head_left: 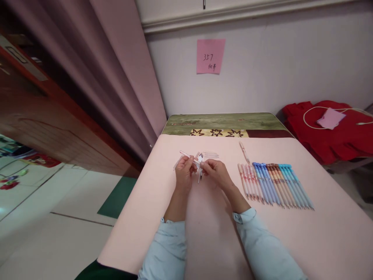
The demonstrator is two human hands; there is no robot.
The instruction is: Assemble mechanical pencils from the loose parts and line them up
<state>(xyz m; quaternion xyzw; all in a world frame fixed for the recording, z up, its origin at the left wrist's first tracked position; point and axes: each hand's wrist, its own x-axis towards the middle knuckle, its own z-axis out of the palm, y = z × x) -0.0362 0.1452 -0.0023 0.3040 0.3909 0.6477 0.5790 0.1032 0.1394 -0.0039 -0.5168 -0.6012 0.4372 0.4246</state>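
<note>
My left hand [184, 172] is closed around a slim white pen barrel [184, 154], which sticks out past the thumb to the upper left. My right hand [216, 171] is in a pinch close beside it; what its fingertips hold, if anything, is too small to make out. Between and behind the hands lie small white and black pen parts [200, 156], partly hidden by the fingers. Several thin clear-white pieces [211, 154] rest on the table just beyond. To the right, pens lie in a row: pink-and-white pens [250, 181], blue pens [266, 184], brown-and-beige pens [281, 184] and turquoise pens [297, 186].
A single pale pen [244, 151] lies apart above the row. The pale table cover [151, 217] spans the work surface, with a green patterned strip [221, 119] at its far edge. A pink note [210, 56] is on the wall, and red cloth [329, 132] lies right.
</note>
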